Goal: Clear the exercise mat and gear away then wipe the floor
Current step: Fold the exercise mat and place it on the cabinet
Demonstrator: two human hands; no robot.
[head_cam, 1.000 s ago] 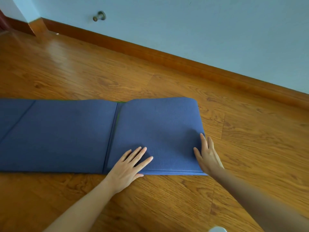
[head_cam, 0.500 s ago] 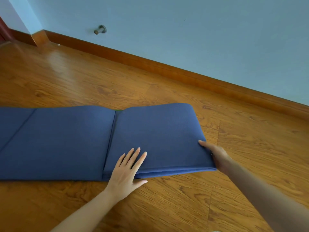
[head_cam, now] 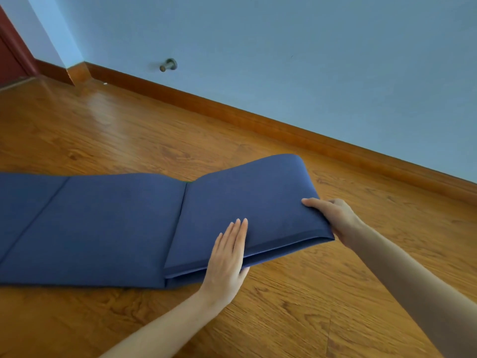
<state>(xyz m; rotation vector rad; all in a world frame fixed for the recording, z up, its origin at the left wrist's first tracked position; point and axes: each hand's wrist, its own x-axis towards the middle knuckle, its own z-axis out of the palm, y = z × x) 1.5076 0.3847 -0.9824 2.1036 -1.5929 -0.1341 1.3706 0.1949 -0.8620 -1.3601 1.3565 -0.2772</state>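
A blue folding exercise mat (head_cam: 103,223) lies across the wooden floor (head_cam: 309,306), its right end folded into a stacked section (head_cam: 247,202). That stack is lifted off the floor at its right edge. My right hand (head_cam: 333,218) grips this right edge, thumb on top and fingers underneath. At the stack's near edge is my left hand (head_cam: 228,254), fingers straight on top and the thumb tucked under the layers.
A pale blue wall with a wooden skirting board (head_cam: 284,125) runs diagonally behind the mat. A metal door stop (head_cam: 167,65) sticks out of the wall. A dark red door frame (head_cam: 13,47) stands at far left.
My right hand went from lying flat on the folded section to gripping its right edge and lifting it. My left hand slid to the near edge. The stack now tilts up.
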